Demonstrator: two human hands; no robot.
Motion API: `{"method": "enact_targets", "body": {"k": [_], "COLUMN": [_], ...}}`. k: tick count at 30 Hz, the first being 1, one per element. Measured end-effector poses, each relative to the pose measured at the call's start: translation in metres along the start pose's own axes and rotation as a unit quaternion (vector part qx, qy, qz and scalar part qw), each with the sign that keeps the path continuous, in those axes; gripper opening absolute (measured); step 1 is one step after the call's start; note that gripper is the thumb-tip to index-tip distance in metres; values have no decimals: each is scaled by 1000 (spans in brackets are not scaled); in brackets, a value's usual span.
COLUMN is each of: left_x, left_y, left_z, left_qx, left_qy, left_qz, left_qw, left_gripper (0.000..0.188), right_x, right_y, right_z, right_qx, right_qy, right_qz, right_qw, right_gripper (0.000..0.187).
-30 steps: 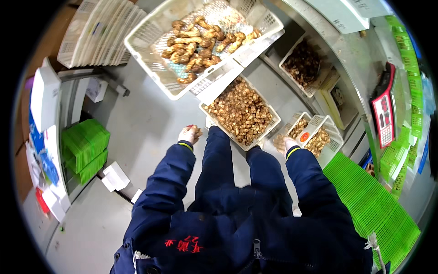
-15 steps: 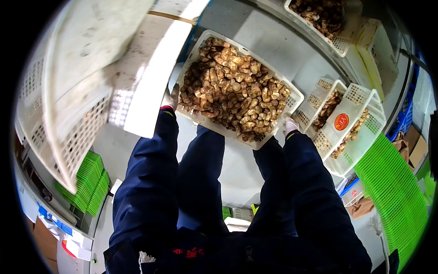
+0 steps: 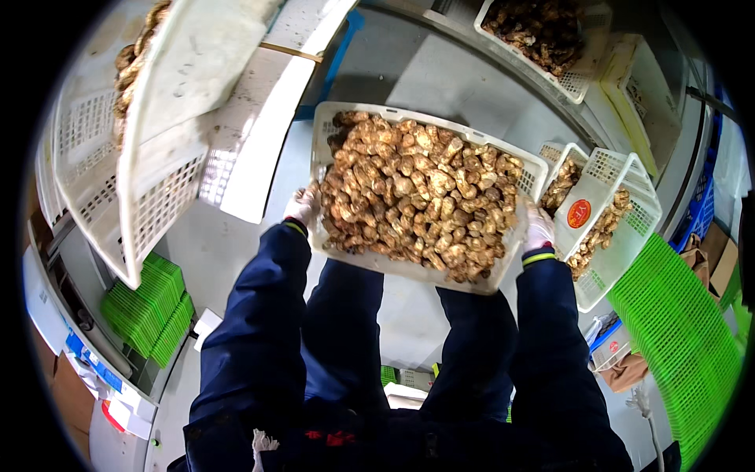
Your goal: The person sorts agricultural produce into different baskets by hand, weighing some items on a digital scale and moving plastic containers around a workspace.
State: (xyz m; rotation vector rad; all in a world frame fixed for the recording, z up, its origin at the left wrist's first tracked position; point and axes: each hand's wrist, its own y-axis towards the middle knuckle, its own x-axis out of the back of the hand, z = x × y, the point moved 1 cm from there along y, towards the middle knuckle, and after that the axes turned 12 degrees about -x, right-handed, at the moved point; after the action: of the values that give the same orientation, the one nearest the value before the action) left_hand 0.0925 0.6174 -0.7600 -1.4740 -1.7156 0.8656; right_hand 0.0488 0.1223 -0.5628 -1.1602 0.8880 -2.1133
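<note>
A white plastic crate [image 3: 393, 268] piled with brown, knobbly mushrooms [image 3: 417, 189] is held up in front of my legs. My left hand [image 3: 302, 204], in a pale glove, grips its left end. At the right end my right hand [image 3: 539, 228], also gloved, has hold of the crate's side. The fingers of both hands are partly hidden by the crate walls. Close beside my right hand stands a white slotted crate with a round red label [image 3: 579, 213], with more mushrooms around its wall.
White crates [image 3: 165, 189] stand high at the left beside a white board [image 3: 259, 149]. Another mushroom-filled crate [image 3: 578, 85] is at the far right. Green slatted crates [image 3: 149, 303] are stacked at the left, with a tall green stack [image 3: 668, 330] at the right. Grey floor [image 3: 228, 244] shows between them.
The crate of mushrooms has come up closer to me and slightly right, and it now sits more level. Both hands have moved with it, still gripping its ends.
</note>
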Motion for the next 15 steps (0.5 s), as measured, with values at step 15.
{"method": "enact_targets", "body": {"k": [15], "left_x": [43], "left_y": [-340], "left_z": [-221], "left_qx": [-77], "left_qy": [-94], "left_qz": [161], "left_qw": [979], "left_gripper": [28], "right_x": [155], "right_y": [-259], "right_z": [185], "right_qx": [161], "right_qy": [170], "right_qz": [12], "right_qw": [972], "right_gripper": [18]}}
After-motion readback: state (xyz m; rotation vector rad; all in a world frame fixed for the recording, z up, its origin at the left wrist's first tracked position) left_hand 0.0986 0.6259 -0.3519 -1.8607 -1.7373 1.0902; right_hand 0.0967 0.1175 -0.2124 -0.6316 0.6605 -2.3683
